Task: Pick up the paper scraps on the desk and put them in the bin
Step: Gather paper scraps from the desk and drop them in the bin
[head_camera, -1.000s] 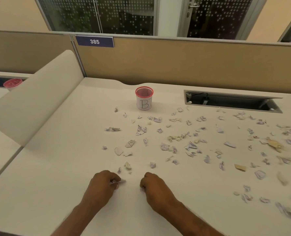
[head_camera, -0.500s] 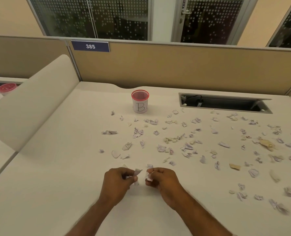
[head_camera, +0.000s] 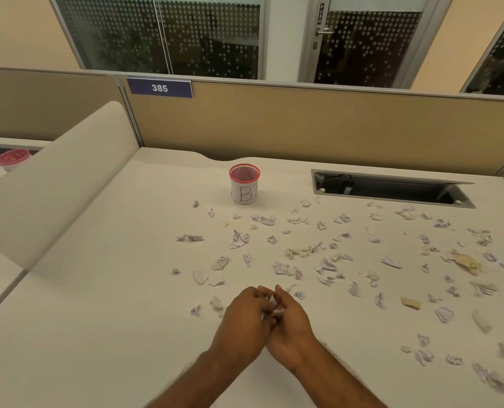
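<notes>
Both hands meet at the near middle of the desk (head_camera: 103, 304), knuckles up and pressed side by side. The left hand (head_camera: 245, 316) has its fingers curled inward around a bit of white paper (head_camera: 275, 310) that shows in the gap between the two hands, and the right hand (head_camera: 290, 322) curls its fingers toward the same spot; the view there is blurred, so which hand actually pinches the paper, or whether both do, cannot be told for certain. Paper scraps (head_camera: 327, 265) lie loose across the desk, thickest from the middle out to the right edge, with a thinner scatter to the left of the hands, among them a small crumpled piece (head_camera: 216, 302) just left of the left hand and a longer strip (head_camera: 189, 238) farther off to the left. A few tan, stiffer-looking bits (head_camera: 467, 262) sit among the white ones on the right. The bin (head_camera: 244, 184), a small cup with a red mesh rim and a white label marked "B", stands upright toward the far middle of the desk, well apart from the hands. To its right a cable tray (head_camera: 392, 189) is sunk into the desk top. A tan partition (head_camera: 318, 125) with a blue plate reading 385 (head_camera: 159, 88) closes the far side.
</notes>
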A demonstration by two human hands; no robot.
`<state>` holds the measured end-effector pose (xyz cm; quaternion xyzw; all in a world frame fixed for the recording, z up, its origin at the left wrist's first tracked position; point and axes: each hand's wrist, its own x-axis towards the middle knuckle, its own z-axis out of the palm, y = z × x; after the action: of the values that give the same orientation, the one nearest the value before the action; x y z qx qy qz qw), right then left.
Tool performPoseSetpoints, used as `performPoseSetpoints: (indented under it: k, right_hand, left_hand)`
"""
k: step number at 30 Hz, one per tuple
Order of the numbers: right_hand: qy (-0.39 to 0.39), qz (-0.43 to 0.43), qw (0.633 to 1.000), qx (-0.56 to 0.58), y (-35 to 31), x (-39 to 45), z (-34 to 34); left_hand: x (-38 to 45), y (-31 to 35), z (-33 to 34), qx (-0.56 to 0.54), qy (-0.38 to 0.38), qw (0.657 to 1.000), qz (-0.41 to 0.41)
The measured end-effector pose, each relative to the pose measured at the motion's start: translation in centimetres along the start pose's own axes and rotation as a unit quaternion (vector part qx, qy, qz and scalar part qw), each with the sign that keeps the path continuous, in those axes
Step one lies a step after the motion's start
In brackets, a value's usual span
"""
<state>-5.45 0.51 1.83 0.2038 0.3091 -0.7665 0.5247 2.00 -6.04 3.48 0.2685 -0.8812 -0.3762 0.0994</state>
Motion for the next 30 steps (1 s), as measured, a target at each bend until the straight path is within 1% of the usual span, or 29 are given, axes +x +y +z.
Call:
performPoseSetpoints:
  k: [2, 7, 9, 11, 14, 16, 19, 20, 21, 25, 28, 30]
  right_hand:
    - [-0.005, 0.006, 1.000, 0.020, -0.4, 0.3, 0.0]
    - [-0.008, 0.017, 1.000, 0.020, -1.3, 1.3, 0.0]
    - [0.017, -0.004, 1.000, 0.008, -1.6, 1.7, 0.0]
    - [0.057, -0.026, 0.998, -0.024, -1.9, 2.1, -0.1]
    - [0.082, -0.048, 0.994, -0.056, -2.4, 2.8, -0.4]
    - [0.079, -0.048, 0.994, -0.052, -2.7, 2.9, -0.4]
    - [0.079, -0.048, 0.994, -0.050, -2.9, 3.1, -0.6]
    - [0.081, -0.049, 0.994, -0.052, -2.8, 3.2, -0.6]
    - [0.083, -0.049, 0.994, -0.055, -2.8, 3.2, -0.6]
    - [0.078, -0.045, 0.994, -0.062, -2.5, 3.2, -0.5]
    - [0.073, -0.040, 0.995, -0.059, -2.4, 3.2, -0.5]
    - [0.067, -0.039, 0.995, -0.059, -2.5, 3.2, -0.6]
  left_hand:
    - [0.3, 0.4, 0.3, -0.013, 0.003, 1.000, 0.006]
    - [1.0, 0.7, -0.2, -0.110, 0.003, 0.994, 0.019]
    - [1.1, 0.1, -0.9, -0.121, 0.004, 0.992, 0.045]
    - [1.2, -1.0, -1.9, -0.125, 0.027, 0.990, 0.054]
    - [1.4, -3.7, -3.4, -0.091, 0.068, 0.993, 0.020]
    - [1.4, -5.9, -4.1, -0.027, 0.078, 0.996, -0.020]
    - [1.0, -9.0, -4.6, 0.112, 0.049, 0.986, -0.114]
    - [0.8, -9.6, -4.5, 0.140, 0.035, 0.980, -0.134]
    - [0.6, -10.0, -4.4, 0.150, 0.029, 0.978, -0.139]
    - [0.5, -10.3, -3.6, 0.100, 0.056, 0.987, -0.111]
    - [0.8, -10.0, -3.2, 0.066, 0.050, 0.992, -0.098]
    - [1.0, -9.7, -3.1, 0.052, 0.029, 0.995, -0.084]
